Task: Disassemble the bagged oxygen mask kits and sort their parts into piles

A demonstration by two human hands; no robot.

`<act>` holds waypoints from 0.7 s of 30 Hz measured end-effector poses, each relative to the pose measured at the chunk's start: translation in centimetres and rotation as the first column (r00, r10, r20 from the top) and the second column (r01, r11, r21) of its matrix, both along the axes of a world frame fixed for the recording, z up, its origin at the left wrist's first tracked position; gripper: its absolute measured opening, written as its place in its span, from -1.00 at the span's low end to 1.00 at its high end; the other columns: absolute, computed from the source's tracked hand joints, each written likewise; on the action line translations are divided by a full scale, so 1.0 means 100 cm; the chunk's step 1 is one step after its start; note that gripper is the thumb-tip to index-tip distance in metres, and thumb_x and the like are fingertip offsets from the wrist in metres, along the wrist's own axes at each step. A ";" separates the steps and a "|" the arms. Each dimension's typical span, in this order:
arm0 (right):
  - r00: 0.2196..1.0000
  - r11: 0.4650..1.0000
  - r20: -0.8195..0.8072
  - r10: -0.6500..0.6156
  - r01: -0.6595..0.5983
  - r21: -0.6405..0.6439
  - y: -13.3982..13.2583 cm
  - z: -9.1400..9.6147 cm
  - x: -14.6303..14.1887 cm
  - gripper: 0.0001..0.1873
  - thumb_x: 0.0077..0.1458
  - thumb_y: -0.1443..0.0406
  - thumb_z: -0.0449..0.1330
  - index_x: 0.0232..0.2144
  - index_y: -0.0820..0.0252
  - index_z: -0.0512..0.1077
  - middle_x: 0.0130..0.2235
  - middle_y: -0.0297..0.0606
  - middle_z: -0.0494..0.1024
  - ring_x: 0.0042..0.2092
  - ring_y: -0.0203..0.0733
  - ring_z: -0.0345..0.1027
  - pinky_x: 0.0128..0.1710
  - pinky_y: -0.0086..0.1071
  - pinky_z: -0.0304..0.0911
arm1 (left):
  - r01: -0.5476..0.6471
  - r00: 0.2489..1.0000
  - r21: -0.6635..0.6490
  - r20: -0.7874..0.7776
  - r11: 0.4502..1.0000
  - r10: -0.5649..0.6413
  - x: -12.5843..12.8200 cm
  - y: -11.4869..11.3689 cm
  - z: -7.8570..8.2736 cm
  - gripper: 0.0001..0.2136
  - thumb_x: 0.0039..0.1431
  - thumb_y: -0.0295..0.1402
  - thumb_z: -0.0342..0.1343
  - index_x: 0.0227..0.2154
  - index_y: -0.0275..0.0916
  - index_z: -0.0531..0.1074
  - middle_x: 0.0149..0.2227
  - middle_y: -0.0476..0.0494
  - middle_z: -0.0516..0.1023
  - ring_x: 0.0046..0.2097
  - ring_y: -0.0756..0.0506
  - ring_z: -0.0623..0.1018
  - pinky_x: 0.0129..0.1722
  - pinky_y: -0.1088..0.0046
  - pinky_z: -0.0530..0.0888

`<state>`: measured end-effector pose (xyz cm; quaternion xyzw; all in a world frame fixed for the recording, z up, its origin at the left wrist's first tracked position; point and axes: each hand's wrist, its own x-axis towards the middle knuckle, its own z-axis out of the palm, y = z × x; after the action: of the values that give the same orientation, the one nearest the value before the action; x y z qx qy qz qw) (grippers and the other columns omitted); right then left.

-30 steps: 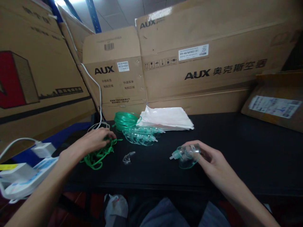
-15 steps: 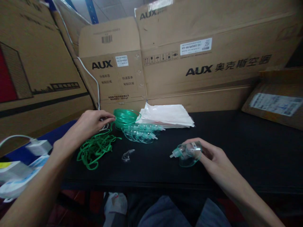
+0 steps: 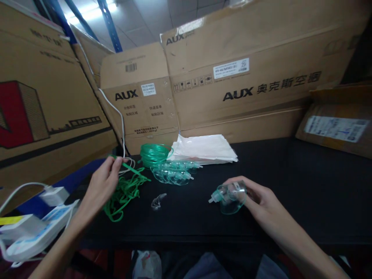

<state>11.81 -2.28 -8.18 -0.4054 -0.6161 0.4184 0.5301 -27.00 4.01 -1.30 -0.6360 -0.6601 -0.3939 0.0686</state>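
Between the closed thumb and fingers of my left hand [image 3: 103, 184] is a green elastic strap [image 3: 129, 168], which stretches right toward a tangled pile of green straps [image 3: 123, 197] on the black table. My right hand [image 3: 260, 195] grips a transparent green oxygen mask [image 3: 231, 200] from its right side, the connector pointing left. Rows of nested oxygen masks [image 3: 174, 173] lie behind, beside a coil of green tubing [image 3: 154, 155]. A few small clear looped pieces [image 3: 158, 201] rest on the table between my hands.
A stack of white plastic bags [image 3: 205, 149] lies at the back of the black table [image 3: 285, 166]. Large cardboard boxes [image 3: 200, 100] wall off the rear, with another carton [image 3: 334, 124] at right. A power strip [image 3: 43, 228] with plugs and white cables is at left.
My left hand has moved down and left from beside the tubing coil and now pinches a green strap. The right hand still holds the mask. The camera view has tilted upward.
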 end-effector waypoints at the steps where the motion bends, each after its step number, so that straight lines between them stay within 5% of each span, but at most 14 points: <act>1: 1.000 1.000 -0.006 0.002 -0.002 -0.001 0.000 0.000 0.000 -0.63 0.17 -0.01 0.27 -0.25 0.17 0.53 -0.26 -0.21 0.65 -0.23 -0.13 0.53 -0.23 -0.39 0.40 | -0.001 1.000 -0.029 -0.016 1.000 0.001 -0.007 -0.002 -0.012 -0.62 0.34 0.00 -0.16 -0.28 -0.12 0.45 -0.28 -0.05 0.55 -0.17 -0.20 0.56 -0.17 0.30 0.48; 6: 1.000 1.000 0.017 0.001 0.000 -0.014 0.000 0.003 -0.001 -0.62 0.19 -0.02 0.24 -0.26 0.17 0.52 -0.26 -0.19 0.65 -0.22 -0.09 0.53 -0.22 -0.33 0.40 | 0.054 0.998 -0.156 0.026 0.986 -0.051 -0.019 -0.001 -0.053 -0.60 0.35 0.02 -0.19 -0.22 -0.15 0.43 -0.13 -0.18 0.58 -0.03 -0.26 0.56 0.04 0.18 0.45; 12: 1.000 1.000 0.014 0.007 -0.007 -0.010 -0.001 0.006 -0.001 -0.61 0.17 -0.04 0.23 -0.28 0.17 0.51 -0.26 -0.17 0.65 -0.21 -0.07 0.54 -0.20 -0.31 0.41 | 0.082 0.995 -0.112 0.072 0.990 -0.074 0.013 0.004 -0.053 -0.55 0.36 0.06 -0.20 -0.21 -0.15 0.46 -0.12 -0.19 0.60 -0.02 -0.26 0.56 0.03 0.17 0.46; 16: 1.000 0.999 0.006 0.025 -0.025 -0.024 -0.001 0.006 -0.001 -0.60 0.18 -0.05 0.23 -0.28 0.18 0.50 -0.26 -0.17 0.64 -0.20 -0.07 0.53 -0.20 -0.32 0.40 | 0.108 0.993 -0.011 0.042 0.994 -0.108 0.028 0.006 -0.023 -0.55 0.35 0.04 -0.14 -0.20 -0.19 0.50 -0.09 -0.18 0.60 0.01 -0.25 0.54 0.07 0.20 0.43; 21: 1.000 0.999 0.014 0.026 -0.026 -0.023 -0.001 0.004 -0.001 -0.56 0.18 -0.08 0.21 -0.25 0.19 0.51 -0.25 -0.15 0.64 -0.20 -0.05 0.53 -0.19 -0.30 0.39 | 0.064 0.995 0.201 -0.090 0.978 -0.046 0.031 0.019 0.059 -0.63 0.31 -0.04 0.03 -0.21 -0.21 0.59 -0.17 -0.11 0.62 -0.16 -0.19 0.57 -0.08 0.24 0.47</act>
<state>11.66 -2.36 -7.76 -0.4064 -0.6204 0.4291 0.5156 -23.90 5.95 4.55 -0.6597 -0.5950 -0.4339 0.1502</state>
